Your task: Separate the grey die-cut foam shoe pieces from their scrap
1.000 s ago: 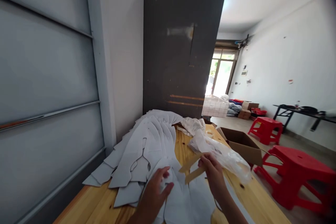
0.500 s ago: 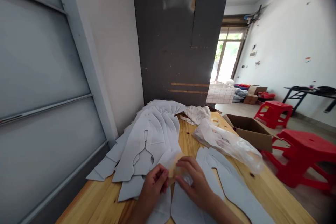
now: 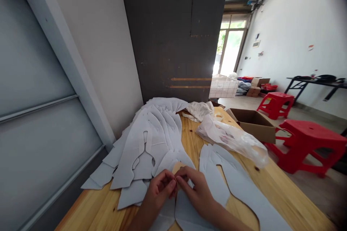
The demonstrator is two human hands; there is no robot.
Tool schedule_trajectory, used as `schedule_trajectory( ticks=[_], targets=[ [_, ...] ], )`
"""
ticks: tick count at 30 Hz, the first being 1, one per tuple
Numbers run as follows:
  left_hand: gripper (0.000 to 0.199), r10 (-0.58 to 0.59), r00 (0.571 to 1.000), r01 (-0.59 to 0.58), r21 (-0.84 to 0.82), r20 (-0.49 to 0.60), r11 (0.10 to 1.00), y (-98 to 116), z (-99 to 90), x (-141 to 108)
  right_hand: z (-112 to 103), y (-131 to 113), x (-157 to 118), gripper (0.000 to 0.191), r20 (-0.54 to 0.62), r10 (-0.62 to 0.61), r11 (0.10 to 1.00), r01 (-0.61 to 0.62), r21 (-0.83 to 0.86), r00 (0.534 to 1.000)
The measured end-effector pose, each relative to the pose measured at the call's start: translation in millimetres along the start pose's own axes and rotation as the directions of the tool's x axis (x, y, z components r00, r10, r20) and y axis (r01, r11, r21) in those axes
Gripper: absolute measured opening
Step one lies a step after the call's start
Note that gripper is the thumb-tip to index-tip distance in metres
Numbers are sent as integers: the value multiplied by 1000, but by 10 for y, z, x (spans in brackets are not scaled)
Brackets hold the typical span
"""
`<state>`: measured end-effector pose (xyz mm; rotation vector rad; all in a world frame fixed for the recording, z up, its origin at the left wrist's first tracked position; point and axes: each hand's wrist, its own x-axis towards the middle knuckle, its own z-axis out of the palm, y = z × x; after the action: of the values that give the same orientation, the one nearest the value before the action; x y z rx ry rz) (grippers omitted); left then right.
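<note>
My left hand (image 3: 163, 187) and my right hand (image 3: 193, 184) meet low in the view, fingertips pinched together. Between them is a small pale tan piece (image 3: 177, 166), thin and flat, its top edge showing above the fingers; what it is I cannot make out. Under my hands lie white cut-out sheets (image 3: 189, 209) with curved edges. A fanned pile of similar white sheets (image 3: 151, 130) spreads to the left and behind. More cut-outs (image 3: 238, 177) lie on the right, beside my right forearm.
On the wooden table (image 3: 276, 187) are a clear plastic bag (image 3: 230, 139), a crumpled white cloth (image 3: 200, 110) and a tape roll (image 3: 218, 116). An open cardboard box (image 3: 252, 122) and red stools (image 3: 311, 140) stand beyond the right edge. A dark panel (image 3: 173, 43) rises behind.
My right fingers have closed in against my left fingertips at the tan piece, which was blurred and more exposed before. The camera view has tilted down and shifted slightly right.
</note>
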<state>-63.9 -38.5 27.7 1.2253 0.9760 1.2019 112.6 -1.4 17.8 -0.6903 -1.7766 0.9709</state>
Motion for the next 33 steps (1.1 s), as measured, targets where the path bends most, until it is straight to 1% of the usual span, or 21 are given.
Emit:
schedule_trajectory(
  ticks=[9,15,20,28,33],
  targets=[
    [41,-10,1000,11,35,-11,999,-22,12,11,-3,4,-3,23,11,18,999,-18,28,1000],
    [42,-29,999,30,38,-12,999,7,23,1,-7,6,-14,24,13,30,999,-30,11,999],
    [43,-26,999,27,43,-23,999,-27,25,4,-10,-7,-16,22,19,43,999,-43,3,999],
    [37,-35,999,36,64,-16,997,-48,2,-4,-16,-10,9,21,28,43,999,-43,12,999],
    [37,-45,999,46,57,-13,997,-10,19,-9,-14,-10,-1,20,25,46,999,-47,18,999]
  ],
)
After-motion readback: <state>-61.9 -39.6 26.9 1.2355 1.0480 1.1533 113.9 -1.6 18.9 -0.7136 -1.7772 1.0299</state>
